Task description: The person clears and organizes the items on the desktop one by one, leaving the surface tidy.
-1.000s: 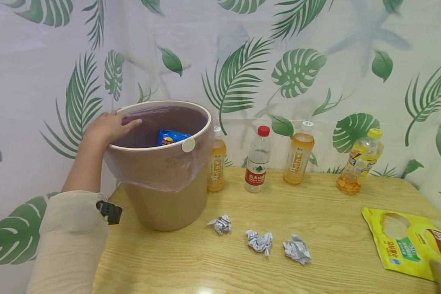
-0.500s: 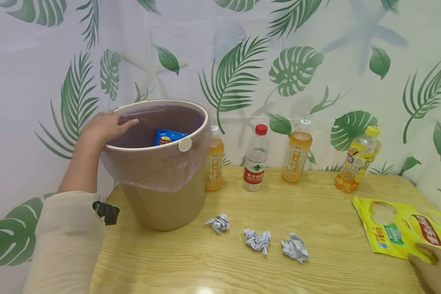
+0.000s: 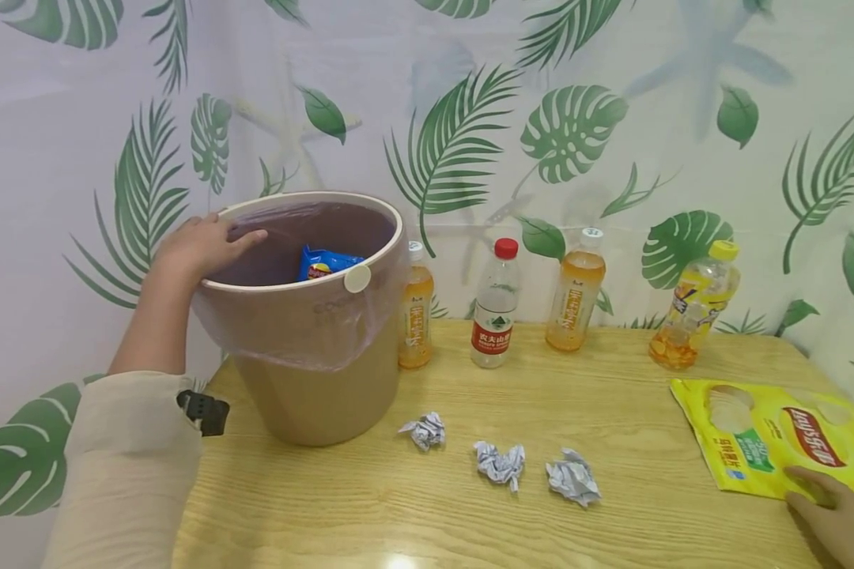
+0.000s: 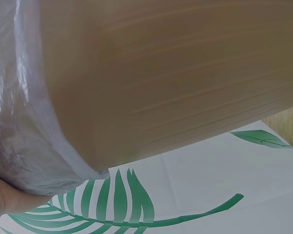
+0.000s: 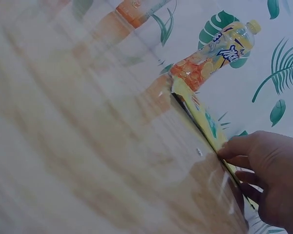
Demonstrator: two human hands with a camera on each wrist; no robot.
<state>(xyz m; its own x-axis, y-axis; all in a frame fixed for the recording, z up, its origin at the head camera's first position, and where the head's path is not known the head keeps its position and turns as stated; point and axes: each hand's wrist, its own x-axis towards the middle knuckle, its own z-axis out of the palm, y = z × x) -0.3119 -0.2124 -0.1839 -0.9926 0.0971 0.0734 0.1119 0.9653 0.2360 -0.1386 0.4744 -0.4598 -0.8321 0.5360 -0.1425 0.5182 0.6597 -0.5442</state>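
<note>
On the left in the head view, my left hand (image 3: 201,251) grips the rim of a brown trash bin (image 3: 320,403), thumb inside and fingers over the outer side. A thin plastic liner (image 4: 19,107) folds down over the bin's wall. Inside the bin a blue chip packet (image 3: 330,261) shows its top. At the lower right my right hand (image 3: 840,514) pinches the near edge of a yellow Lay's chip bag (image 3: 761,431). The right wrist view has the bag (image 5: 205,119) nearly edge-on, my fingers (image 5: 239,146) bent around its edge.
Three crumpled papers (image 3: 500,464) lie mid-table. Behind them stand a red-capped water bottle (image 3: 493,332), two orange drink bottles (image 3: 575,300) and a yellow-capped bottle (image 3: 690,308), tilted in this view. A leaf-patterned curtain (image 3: 470,47) borders the table's back and left.
The yellow chip bag has shifted left and slightly back across the table, and my right hand has come further into view at its near edge. My left hand stays on the bin rim.
</note>
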